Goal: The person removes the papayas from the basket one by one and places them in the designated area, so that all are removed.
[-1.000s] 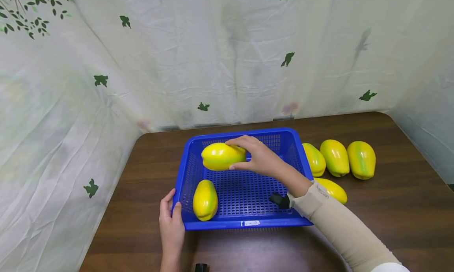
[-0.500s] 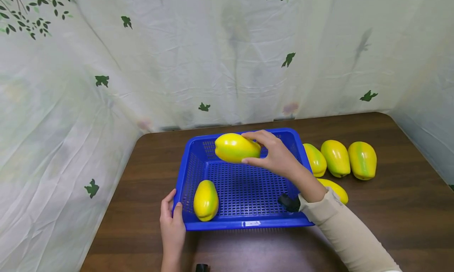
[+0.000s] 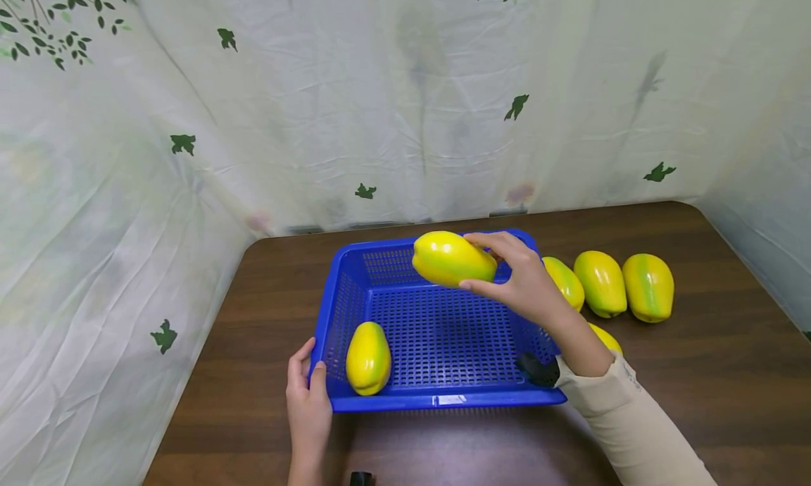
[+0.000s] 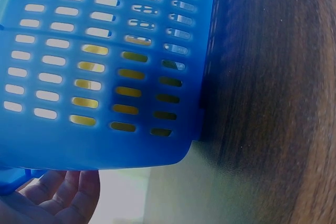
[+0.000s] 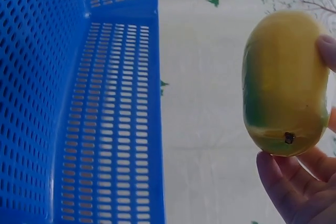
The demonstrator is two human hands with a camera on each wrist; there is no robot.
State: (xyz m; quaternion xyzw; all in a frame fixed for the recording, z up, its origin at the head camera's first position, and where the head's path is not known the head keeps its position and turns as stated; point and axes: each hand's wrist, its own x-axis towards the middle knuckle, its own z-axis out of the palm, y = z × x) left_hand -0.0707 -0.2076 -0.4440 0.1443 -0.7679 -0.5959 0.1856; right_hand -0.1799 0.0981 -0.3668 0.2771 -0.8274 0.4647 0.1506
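Observation:
My right hand grips a yellow-green papaya by one end, above the far part of a blue plastic basket. In the right wrist view the papaya is held between thumb and fingers, apart from the basket wall. My left hand holds the basket's near left corner by the rim, and its curled fingers show under the rim in the left wrist view. Another papaya lies inside the basket at the near left.
To the right of the basket lie more papayas, one in the middle, one at the far right, and others partly hidden by the right arm. A black object shows at the bottom edge. A patterned white curtain hangs behind the brown table.
My right hand has moved to the right and slightly away with the papaya in its grip. My left hand stays on the basket corner, and the basket has hardly moved.

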